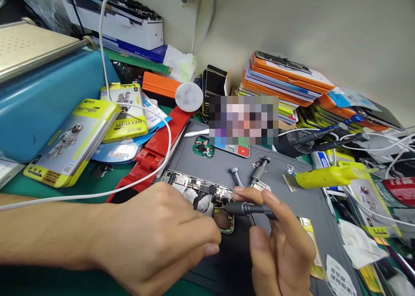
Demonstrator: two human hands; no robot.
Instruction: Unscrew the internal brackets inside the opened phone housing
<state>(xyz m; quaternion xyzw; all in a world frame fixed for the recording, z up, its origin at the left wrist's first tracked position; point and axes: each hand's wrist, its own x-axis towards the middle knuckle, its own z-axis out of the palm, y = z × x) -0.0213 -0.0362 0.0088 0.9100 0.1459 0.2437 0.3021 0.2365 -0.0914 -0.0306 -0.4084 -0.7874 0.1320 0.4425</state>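
Note:
An opened phone [194, 188] lies on the grey work mat [181, 157], its circuit board and inner parts bare. My left hand [162, 235] is closed in front of the phone, covering its near left part; what its curled fingers hold, if anything, is hidden. A dark grey screwdriver [246, 208] is gripped in the fingers of my right hand [282, 244]. Its tip points left and rests at or just above the phone's right end; contact cannot be told. Behind the right hand lie a short grey screwdriver [260, 170] and a smaller grey bit-like piece [236, 176].
A white cable [136, 181] loops over my left forearm. Battery boxes [74, 140] and a red hinged holder [152, 153] stand left. A small green circuit board [203, 147] lies behind the phone. At right are a yellow bottle [324, 176] and a dark tool holder [292, 142].

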